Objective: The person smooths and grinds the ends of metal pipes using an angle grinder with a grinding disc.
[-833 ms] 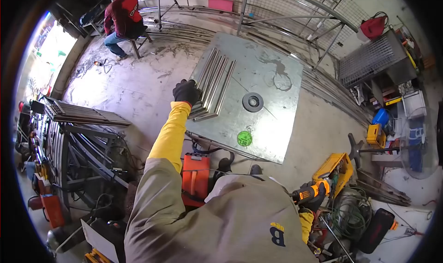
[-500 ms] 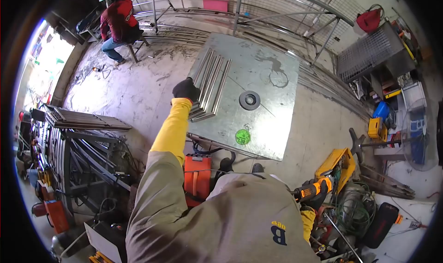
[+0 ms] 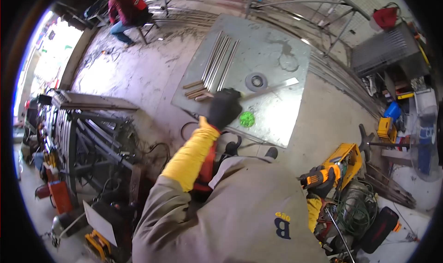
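My left hand (image 3: 225, 108), in a black glove with a yellow sleeve, is closed around a metal bar (image 3: 274, 87) above the near part of the metal table. One end of the bar points right, blurred. Just beyond this hand lie several shiny metal bars (image 3: 217, 62), side by side, with shorter pieces (image 3: 196, 91) at their near ends. My right hand (image 3: 323, 187), also gloved in black, grips a yellow and black angle grinder (image 3: 318, 177) low on the right, beside a yellow crate. A grey round disc (image 3: 256, 82) lies flat on the table.
The metal table (image 3: 295, 111) carries a green round sticker (image 3: 247, 119). A yellow crate (image 3: 353, 159) and coiled cables (image 3: 353, 212) stand at right. A metal rack (image 3: 92, 138) is at left. A person in red (image 3: 127, 9) sits at the back left, near scaffold tubes.
My left hand has moved right and nearer, from the side of the stacked bars, and now holds a bar across the table. The right hand keeps its hold on the grinder. The view has shifted.
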Tool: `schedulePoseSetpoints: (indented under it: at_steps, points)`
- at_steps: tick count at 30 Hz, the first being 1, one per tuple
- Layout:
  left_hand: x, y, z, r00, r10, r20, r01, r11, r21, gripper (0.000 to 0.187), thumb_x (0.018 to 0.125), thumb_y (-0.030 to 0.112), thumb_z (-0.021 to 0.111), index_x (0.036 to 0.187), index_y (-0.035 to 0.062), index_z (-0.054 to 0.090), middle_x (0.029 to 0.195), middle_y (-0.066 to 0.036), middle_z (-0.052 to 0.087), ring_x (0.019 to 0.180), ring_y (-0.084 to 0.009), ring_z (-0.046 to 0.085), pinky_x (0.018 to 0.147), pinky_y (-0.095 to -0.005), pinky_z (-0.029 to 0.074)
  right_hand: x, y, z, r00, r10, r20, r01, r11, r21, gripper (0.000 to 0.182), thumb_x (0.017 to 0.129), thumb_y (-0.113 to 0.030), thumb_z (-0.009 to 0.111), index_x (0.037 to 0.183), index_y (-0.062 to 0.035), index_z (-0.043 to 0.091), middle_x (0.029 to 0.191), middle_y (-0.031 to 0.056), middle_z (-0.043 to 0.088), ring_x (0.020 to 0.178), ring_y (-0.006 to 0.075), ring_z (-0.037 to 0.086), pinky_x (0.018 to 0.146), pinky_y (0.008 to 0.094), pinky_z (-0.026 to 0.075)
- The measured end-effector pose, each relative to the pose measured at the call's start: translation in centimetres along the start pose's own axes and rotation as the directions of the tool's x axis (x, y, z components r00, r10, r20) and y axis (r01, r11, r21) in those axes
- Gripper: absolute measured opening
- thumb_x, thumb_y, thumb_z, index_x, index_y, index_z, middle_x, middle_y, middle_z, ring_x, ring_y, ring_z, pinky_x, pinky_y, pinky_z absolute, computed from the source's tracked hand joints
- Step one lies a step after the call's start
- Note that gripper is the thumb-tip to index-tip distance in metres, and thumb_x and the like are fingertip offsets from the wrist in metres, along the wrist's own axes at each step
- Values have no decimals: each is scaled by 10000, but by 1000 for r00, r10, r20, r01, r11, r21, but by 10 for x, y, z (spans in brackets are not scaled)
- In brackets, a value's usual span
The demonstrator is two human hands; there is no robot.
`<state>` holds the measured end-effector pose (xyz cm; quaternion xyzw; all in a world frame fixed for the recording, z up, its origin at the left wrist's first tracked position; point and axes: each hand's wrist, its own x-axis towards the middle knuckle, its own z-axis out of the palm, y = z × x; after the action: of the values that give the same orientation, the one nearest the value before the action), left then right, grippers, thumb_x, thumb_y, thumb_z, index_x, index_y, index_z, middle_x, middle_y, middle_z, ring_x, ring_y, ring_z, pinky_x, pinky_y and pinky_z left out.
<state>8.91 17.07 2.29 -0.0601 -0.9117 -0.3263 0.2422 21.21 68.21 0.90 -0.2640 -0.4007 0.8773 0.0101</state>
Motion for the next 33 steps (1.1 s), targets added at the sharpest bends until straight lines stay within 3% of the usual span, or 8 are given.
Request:
schedulePoseSetpoints:
  at_steps: [2,4,10,12,17,25,30,33]
  points:
    - [-20,30,31,991,95,91,-102,992,74,175,778,125,751,947,80,760,899,-158,696,899,-384,691,826,-522,547,14,-9,16,995,75,-71,-69,994,87,384,1089,-423,699,1092,-43,642,926,102,686,829,281,676,843,471,628]
    - [-29,46,43,973,168,157,-185,977,102,146,759,141,771,896,105,737,914,-126,672,939,-354,677,846,-497,544,15,-17,44,999,-27,-34,26,998,-51,375,1082,-415,721,1085,-46,649,936,103,701,840,277,698,838,472,636]
    - [-45,50,59,985,153,76,-164,973,164,174,753,126,781,920,87,753,965,-144,699,986,-380,665,899,-531,529,48,-47,51,996,29,-86,-31,999,-19,377,1040,-419,779,1079,-64,657,910,100,710,832,262,725,843,463,639]
    - [-48,57,55,995,-22,100,-4,969,249,214,767,126,776,975,79,771,961,-145,703,975,-384,670,884,-530,528,58,-52,47,995,85,50,-85,996,-2,365,1039,-409,783,1071,-68,655,908,96,707,824,259,721,835,464,637]
    - [-48,67,55,988,-131,81,100,946,309,303,826,158,772,1119,83,797,999,-147,709,1006,-397,662,902,-530,520,78,-58,41,995,92,-49,-92,996,5,363,1046,-414,771,1058,-71,653,911,94,702,828,260,714,818,462,632]
    - [-47,70,66,962,-267,57,234,915,328,354,852,271,891,1167,130,810,1010,-117,709,1031,-384,663,931,-529,511,107,-50,6,957,270,-102,-266,963,45,325,1041,-381,768,1034,-79,647,924,85,699,845,271,699,844,479,604]
    - [-48,76,82,985,-154,-74,171,893,417,377,874,254,871,1194,89,760,985,-125,631,987,-387,625,926,-556,488,106,-42,6,912,332,-242,-343,939,-3,350,1000,-404,809,1046,-86,672,917,70,706,851,267,706,811,478,602]
    - [-47,76,83,980,-188,-69,200,897,393,438,837,218,892,1241,103,772,1056,-123,636,1032,-390,636,978,-568,496,93,-37,27,884,327,-335,-356,934,-29,329,1008,-413,802,1031,-110,675,895,72,705,808,269,702,779,460,598]
